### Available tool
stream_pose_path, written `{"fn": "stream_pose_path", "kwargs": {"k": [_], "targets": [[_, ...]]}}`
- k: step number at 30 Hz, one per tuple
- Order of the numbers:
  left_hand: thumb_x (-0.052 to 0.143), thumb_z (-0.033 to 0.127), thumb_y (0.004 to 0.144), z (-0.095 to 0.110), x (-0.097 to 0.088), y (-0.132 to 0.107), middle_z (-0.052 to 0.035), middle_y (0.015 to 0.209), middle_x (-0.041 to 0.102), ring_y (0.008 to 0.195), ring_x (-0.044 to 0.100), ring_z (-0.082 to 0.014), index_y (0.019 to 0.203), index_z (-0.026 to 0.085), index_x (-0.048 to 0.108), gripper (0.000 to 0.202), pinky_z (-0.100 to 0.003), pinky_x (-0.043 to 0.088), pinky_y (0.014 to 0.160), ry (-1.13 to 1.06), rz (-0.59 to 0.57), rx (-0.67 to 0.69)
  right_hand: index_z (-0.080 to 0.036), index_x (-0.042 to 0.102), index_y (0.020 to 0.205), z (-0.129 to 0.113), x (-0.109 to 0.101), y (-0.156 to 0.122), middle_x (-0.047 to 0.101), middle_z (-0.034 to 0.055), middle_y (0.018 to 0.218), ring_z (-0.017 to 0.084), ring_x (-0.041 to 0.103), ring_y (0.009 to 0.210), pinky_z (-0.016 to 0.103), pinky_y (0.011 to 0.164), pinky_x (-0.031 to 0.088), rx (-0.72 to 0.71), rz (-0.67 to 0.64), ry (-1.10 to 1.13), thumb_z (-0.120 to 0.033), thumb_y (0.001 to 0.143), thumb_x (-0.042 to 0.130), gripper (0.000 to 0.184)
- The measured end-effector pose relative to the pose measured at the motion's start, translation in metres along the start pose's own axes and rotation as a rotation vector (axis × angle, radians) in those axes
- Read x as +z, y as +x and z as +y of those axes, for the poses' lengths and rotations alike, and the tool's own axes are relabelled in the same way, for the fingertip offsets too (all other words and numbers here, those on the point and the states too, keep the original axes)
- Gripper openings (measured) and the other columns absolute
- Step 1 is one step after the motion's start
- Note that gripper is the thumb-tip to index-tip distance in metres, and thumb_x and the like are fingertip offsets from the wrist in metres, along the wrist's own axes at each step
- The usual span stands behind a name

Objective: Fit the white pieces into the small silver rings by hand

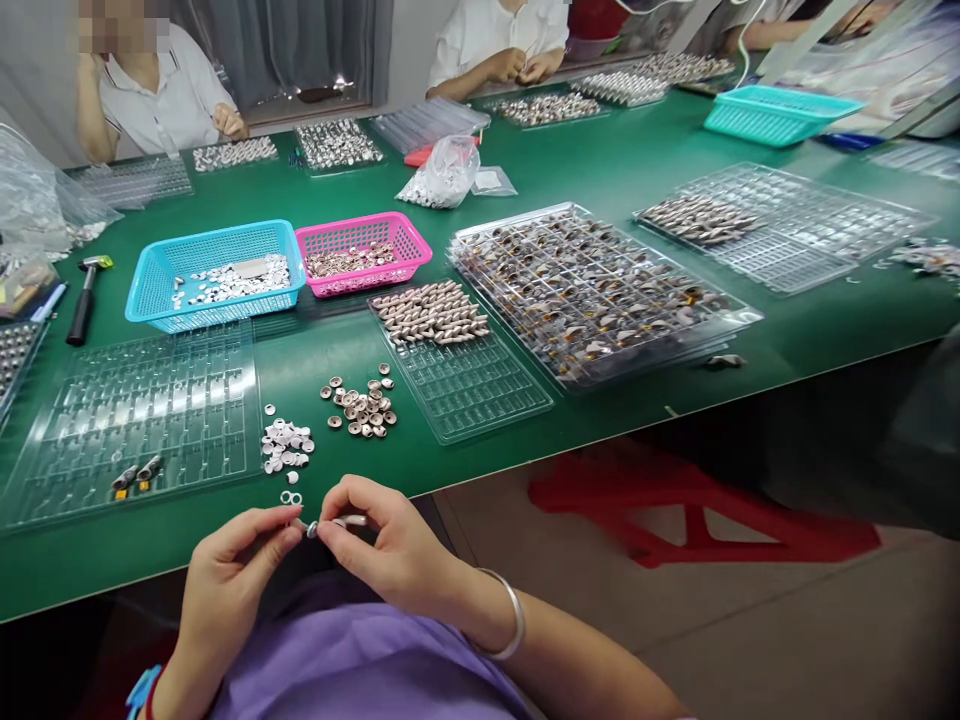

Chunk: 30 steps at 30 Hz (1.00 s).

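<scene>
My left hand [236,560] and my right hand [382,540] meet just below the near edge of the green table [637,170]. Both are closed in a pinch around a small metal part [313,527] held between the fingertips. My right hand also grips a small silvery piece [352,520]. A silver bangle sits on my right wrist. Just above my hands lie a pile of white rings [285,445] and a pile of brownish metal caps [364,405].
Clear plastic trays lie left [135,420], centre [457,360] and right [592,290], some filled with parts. A blue basket [214,275] and a pink basket [364,252] stand behind. A hammer [82,295] lies at left. Other people sit across the table. A red stool [675,510] is on the floor.
</scene>
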<state>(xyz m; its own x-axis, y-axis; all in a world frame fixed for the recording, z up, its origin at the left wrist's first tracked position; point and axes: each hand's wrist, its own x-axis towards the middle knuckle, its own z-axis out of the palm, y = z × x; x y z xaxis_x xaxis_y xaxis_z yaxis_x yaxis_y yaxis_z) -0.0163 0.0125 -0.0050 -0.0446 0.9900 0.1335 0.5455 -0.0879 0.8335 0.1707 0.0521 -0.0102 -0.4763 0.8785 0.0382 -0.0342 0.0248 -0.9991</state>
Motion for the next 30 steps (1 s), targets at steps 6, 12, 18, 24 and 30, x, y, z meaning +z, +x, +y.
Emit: {"fn": "stream_pose_path", "kwargs": {"k": [6,12,18,24,30], "targets": [[0.081,0.032,0.074,0.001,0.002,-0.014,-0.0013,0.075,0.079,0.061,0.074,-0.0169,0.086,0.025,0.08,0.014,-0.021,0.061,0.058,-0.132,0.048,-0.033,-0.019,0.057,0.076,-0.003,0.004,-0.004,0.053,-0.0016,0.07,0.011,0.046,0.061,0.023,0.056,0.038,-0.062,0.01,-0.07,-0.023,0.083,0.061,0.009],[0.08,0.026,0.075,0.006,-0.001,-0.016,0.0008,0.074,0.079,0.061,0.074,-0.0151,0.085,0.025,0.079,0.011,-0.019,0.061,0.059,-0.042,0.042,0.085,-0.019,0.057,0.075,-0.004,0.006,-0.005,0.054,-0.001,0.071,0.011,0.047,0.061,0.024,0.057,0.038,-0.063,-0.018,-0.107,-0.021,0.081,0.061,0.008],[0.079,0.023,0.076,0.006,0.0,-0.014,0.0023,0.075,0.079,0.061,0.074,-0.0132,0.087,0.025,0.077,0.011,-0.016,0.059,0.059,0.0,0.033,0.154,-0.019,0.057,0.074,-0.003,0.005,-0.005,0.053,-0.0014,0.07,0.012,0.047,0.063,0.024,0.059,0.038,-0.058,-0.039,-0.125,-0.019,0.081,0.061,0.008],[0.077,0.026,0.08,0.007,0.001,-0.015,0.0033,0.076,0.079,0.06,0.074,-0.0123,0.087,0.025,0.075,0.007,-0.015,0.059,0.06,0.067,0.035,0.223,-0.018,0.058,0.074,-0.003,0.005,-0.005,0.052,-0.0014,0.07,0.011,0.047,0.062,0.023,0.057,0.038,-0.049,-0.054,-0.122,-0.018,0.08,0.06,0.007],[0.076,0.028,0.08,0.003,-0.001,-0.023,0.0028,0.077,0.078,0.063,0.074,-0.0129,0.094,0.024,0.069,0.016,-0.017,0.06,0.065,0.121,0.111,0.239,-0.017,0.058,0.074,-0.004,0.005,-0.006,0.053,-0.0021,0.069,0.01,0.047,0.061,0.022,0.056,0.038,-0.048,-0.035,-0.109,-0.02,0.081,0.062,0.008]]}}
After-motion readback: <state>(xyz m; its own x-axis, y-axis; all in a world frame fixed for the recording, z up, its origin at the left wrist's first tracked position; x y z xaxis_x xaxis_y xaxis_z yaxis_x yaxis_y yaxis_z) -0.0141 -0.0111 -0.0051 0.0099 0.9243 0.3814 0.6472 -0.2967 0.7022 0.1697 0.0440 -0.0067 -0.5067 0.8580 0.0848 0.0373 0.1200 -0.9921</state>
